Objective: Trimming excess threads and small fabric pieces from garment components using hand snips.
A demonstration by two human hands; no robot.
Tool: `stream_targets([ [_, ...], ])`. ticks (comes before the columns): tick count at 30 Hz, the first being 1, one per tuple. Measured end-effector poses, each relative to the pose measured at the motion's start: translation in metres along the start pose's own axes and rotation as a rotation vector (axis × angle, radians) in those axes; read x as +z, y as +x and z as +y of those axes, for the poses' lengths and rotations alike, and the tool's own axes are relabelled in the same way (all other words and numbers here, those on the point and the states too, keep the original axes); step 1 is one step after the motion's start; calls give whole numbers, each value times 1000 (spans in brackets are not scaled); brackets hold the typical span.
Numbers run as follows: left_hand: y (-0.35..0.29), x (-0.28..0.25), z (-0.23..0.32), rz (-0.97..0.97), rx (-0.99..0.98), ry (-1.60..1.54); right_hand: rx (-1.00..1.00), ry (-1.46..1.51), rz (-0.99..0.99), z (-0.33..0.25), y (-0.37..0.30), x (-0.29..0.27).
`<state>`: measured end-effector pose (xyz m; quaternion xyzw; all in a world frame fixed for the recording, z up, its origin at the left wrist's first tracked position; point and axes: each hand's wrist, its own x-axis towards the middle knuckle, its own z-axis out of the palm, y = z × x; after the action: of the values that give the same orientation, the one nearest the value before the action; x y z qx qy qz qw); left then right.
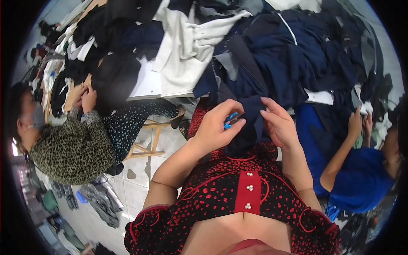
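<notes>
My left hand (217, 126) is closed around a small bright blue tool (230, 120) that looks like thread snips; its blades are hidden. Dark navy cloth (251, 123) hangs between my hands and drapes down over my lap. With thumb and fingers, my right hand (279, 124) pinches the right edge of that cloth. The cloth runs up to the table edge, where it meets a large heap of navy garments (289, 59).
A pale grey garment (187, 46) lies over the white table edge (146, 85). At left a person in a leopard-print top (70, 142) handles dark cloth; at right one in blue (361, 180) holds white cloth. A wooden stool (148, 140) and dropped clothes (102, 202) are on the floor.
</notes>
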<state>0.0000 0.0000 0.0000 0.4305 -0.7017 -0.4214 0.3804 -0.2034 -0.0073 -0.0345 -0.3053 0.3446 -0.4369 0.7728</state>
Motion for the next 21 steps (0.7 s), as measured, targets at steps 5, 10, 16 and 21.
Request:
stream_targets([
  [5, 17, 60, 5, 56, 132, 35, 22, -49, 54, -34, -25, -26],
  [10, 19, 70, -3, 77, 121, 78, -32, -36, 17, -25, -20, -24],
  [16, 21, 72, -5, 80, 116, 37, -78, 91, -4, -31, -22, -27],
  [21, 18, 77, 1, 22, 201, 218, -11, 282, 10, -41, -20, -33],
])
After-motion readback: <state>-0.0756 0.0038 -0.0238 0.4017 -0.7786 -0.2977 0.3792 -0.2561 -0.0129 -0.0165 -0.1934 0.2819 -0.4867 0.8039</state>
